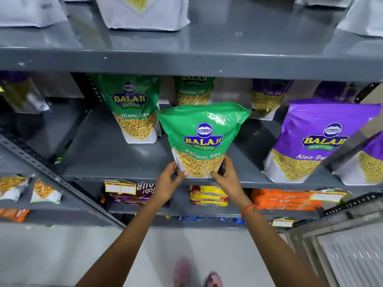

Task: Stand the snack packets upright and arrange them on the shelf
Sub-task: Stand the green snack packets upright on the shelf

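Note:
A green Ratlami Sev packet (202, 137) stands upright at the front edge of the grey middle shelf (107, 160). My left hand (169, 181) grips its lower left corner and my right hand (227, 178) grips its lower right corner. Two more green packets stand upright behind it, one at the left (132, 108) and one further back (193, 91). Purple Aloo Sev packets stand upright to the right, a large one in front (317, 139) and others behind (269, 96).
The upper shelf (186, 59) carries white-bottomed packets (143, 13). Below are biscuit packs (209, 195) and orange packs (284, 199) with yellow price tags. A slotted grey upright (51, 179) runs diagonally at left. A metal grille (348, 251) stands at lower right.

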A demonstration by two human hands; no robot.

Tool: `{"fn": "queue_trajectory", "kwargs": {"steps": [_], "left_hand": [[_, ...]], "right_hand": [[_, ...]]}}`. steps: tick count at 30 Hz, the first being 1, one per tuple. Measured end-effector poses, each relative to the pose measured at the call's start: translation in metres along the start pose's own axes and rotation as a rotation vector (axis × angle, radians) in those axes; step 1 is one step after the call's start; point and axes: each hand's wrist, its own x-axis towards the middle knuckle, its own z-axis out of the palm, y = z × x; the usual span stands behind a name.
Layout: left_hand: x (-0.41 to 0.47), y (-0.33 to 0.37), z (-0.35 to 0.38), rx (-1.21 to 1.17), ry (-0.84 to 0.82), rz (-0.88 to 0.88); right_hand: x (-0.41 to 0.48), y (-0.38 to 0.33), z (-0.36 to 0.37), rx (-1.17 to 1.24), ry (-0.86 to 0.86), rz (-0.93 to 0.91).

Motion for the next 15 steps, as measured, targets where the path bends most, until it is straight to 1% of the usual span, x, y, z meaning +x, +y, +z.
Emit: {"fn": "queue_trajectory", "kwargs": {"steps": [3, 5, 6, 7, 9, 10, 11, 12, 13, 15], "left_hand": [[-0.005, 0.007, -0.002, 0.007, -0.042, -0.02], [-0.008, 0.015, -0.003, 0.043, -0.059, -0.012], [-0.01, 0.018, -0.003, 0.054, -0.053, -0.002], [-0.012, 0.021, -0.003, 0.063, -0.025, 0.012], [-0.019, 0.028, -0.005, 0.119, 0.086, 0.046], [-0.023, 0.031, -0.007, 0.157, 0.141, 0.079], [-0.026, 0.035, -0.009, 0.183, 0.18, 0.129], [-0.029, 0.039, -0.014, 0.195, 0.21, 0.184], [-0.031, 0.045, -0.019, 0.201, 0.237, 0.234], [-0.029, 0.053, -0.035, 0.213, 0.296, 0.302]], "right_hand": [[-0.006, -0.003, -0.001, 0.013, -0.017, -0.009], [-0.012, -0.008, 0.003, 0.04, 0.012, -0.022], [-0.017, -0.01, 0.006, 0.033, 0.075, -0.049], [-0.022, -0.013, 0.009, -0.003, 0.182, -0.107], [-0.036, -0.021, 0.014, -0.128, 0.43, -0.345], [-0.043, -0.028, 0.019, -0.149, 0.505, -0.48], [-0.049, -0.036, 0.027, -0.136, 0.527, -0.589], [-0.054, -0.046, 0.038, -0.112, 0.514, -0.669], [-0.057, -0.056, 0.052, -0.089, 0.474, -0.728], [-0.057, -0.075, 0.084, -0.069, 0.365, -0.782]]}}
